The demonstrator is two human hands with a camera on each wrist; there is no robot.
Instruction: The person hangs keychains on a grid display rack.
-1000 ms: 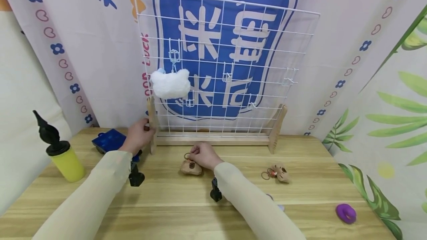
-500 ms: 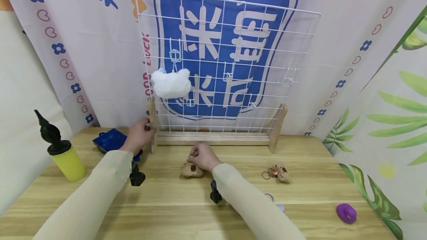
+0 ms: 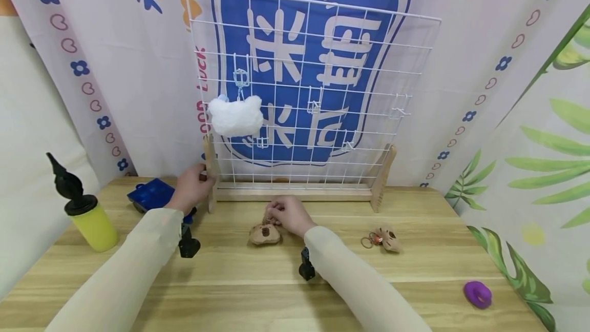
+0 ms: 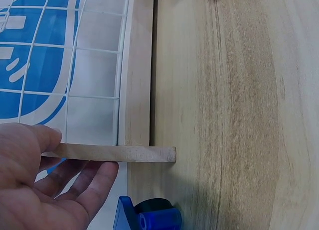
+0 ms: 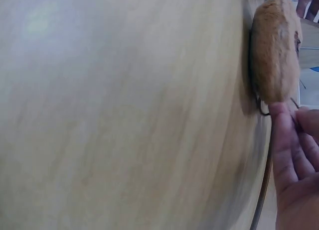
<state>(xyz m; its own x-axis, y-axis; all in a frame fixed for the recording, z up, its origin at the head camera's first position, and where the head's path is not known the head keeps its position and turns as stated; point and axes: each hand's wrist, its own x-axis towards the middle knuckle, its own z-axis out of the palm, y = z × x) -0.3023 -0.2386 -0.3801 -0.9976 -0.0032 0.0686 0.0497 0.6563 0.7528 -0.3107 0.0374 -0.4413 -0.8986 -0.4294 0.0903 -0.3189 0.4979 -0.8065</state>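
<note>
head, left hand [image 3: 190, 189]: gripping the left post [image 3: 211, 164] of the rack [image 3: 322, 196]
head, right hand [image 3: 291, 215]: pinching the loop of the brown plush [image 3: 265, 235]
head, brown plush: on the table [image 3: 226, 293], in front of the rack
head, white plush [image 3: 236, 117]: hanging on the rack's grid
left wrist, left hand: thumb and fingers on opposite faces of the post
right wrist, right hand: fingertips closed on the loop

In the head view, the left grip [image 3: 190, 187] has fingertips hidden behind the wooden upright [image 3: 211, 165], and its wrist covers part of the blue object [image 3: 153, 193] just beside it. The right wrist view's edge cuts off the right grip [image 5: 298, 165], whose fingers partly cover the thin loop [image 5: 261, 110] of the brown plush [image 5: 275, 51]; the tabletop [image 5: 109, 130] near that grip is blurred there.
</note>
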